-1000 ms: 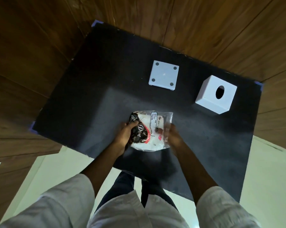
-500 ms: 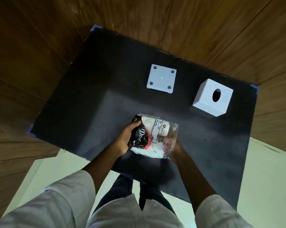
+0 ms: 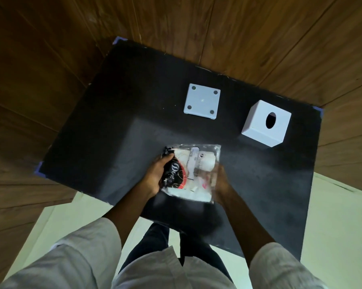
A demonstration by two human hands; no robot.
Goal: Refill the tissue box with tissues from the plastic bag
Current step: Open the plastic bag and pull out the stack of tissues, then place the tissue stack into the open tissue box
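Wooden panels surround a black mat (image 3: 117, 113) taped at its corners with blue tape, and a pale floor shows along the near edge. On the far part of the mat lies a flat white square panel (image 3: 202, 103) with four dark dots near its corners. To its right, apart from it, stands a white cube-shaped tissue box (image 3: 257, 128) with a dark oval opening in its upper face, turned at an angle to the mat's edges.

Nearer the person, a clear plastic bag (image 3: 191, 174) with white tissues and black-and-red printing inside is held between both hands above the mat's near half. The left hand (image 3: 155, 178) grips the bag's left side, thumb curled over the dark printed part at the top corner. The right hand (image 3: 220, 184) closes on the bag's right edge, its fingers partly hidden behind the blurred plastic, so their exact grip cannot be told. White sleeves cover both upper arms, and dark trousers show below
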